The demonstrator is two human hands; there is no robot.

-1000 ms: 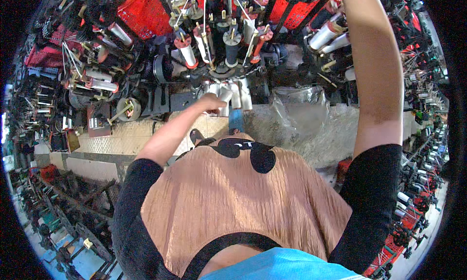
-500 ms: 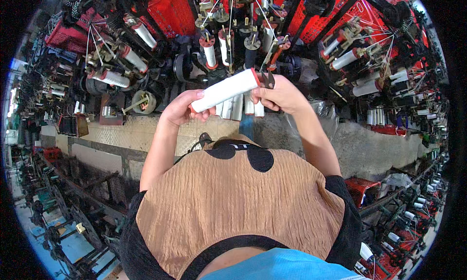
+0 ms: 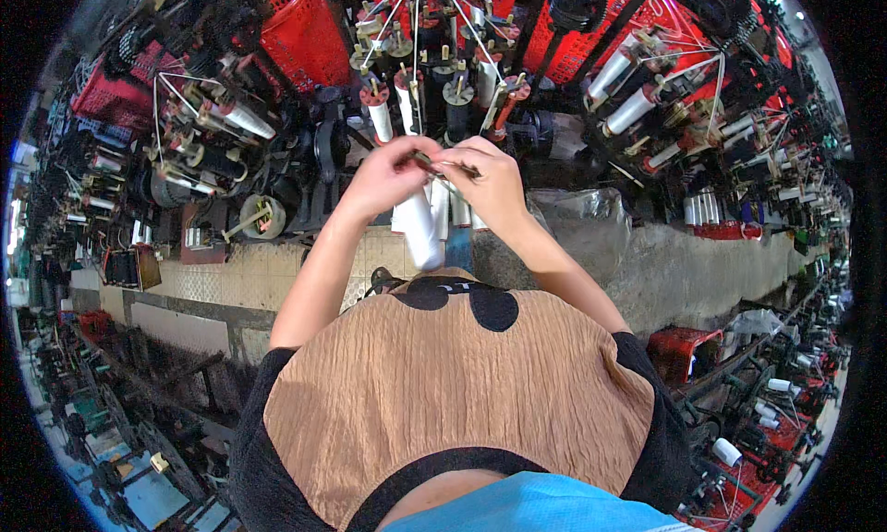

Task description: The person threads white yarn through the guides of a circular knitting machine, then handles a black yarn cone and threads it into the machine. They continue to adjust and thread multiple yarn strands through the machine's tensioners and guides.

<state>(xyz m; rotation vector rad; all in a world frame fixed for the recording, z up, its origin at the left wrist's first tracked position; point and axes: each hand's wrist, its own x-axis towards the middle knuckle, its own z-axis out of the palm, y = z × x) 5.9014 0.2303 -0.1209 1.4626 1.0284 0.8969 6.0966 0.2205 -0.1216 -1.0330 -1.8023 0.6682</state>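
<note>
A spool of white thread (image 3: 420, 232), blurred at its lower end, hangs nearly upright below my left hand (image 3: 393, 176). My left fingers are curled in and closed around its upper end, which they hide. My right hand (image 3: 485, 181) meets the left fingertips in a pinch. Between its fingers shows a small dark metal tool (image 3: 459, 169), mostly covered, its kind unclear. Behind the hands, upright spools, one white (image 3: 380, 121) and one black (image 3: 457, 116), stand on the machine with white threads running upward from the group.
Red plastic baskets (image 3: 300, 37) stand behind the machine. More thread-carrying spool groups lie left and right (image 3: 633, 111). A round tub (image 3: 263, 216) sits at left, clear plastic sheeting (image 3: 582, 218) at right. Machine frames and a red crate (image 3: 684, 352) are behind me.
The white spool has swung from lying slanted across my hands to hanging nearly upright. My left hand has risen, and my right hand has moved left to meet it.
</note>
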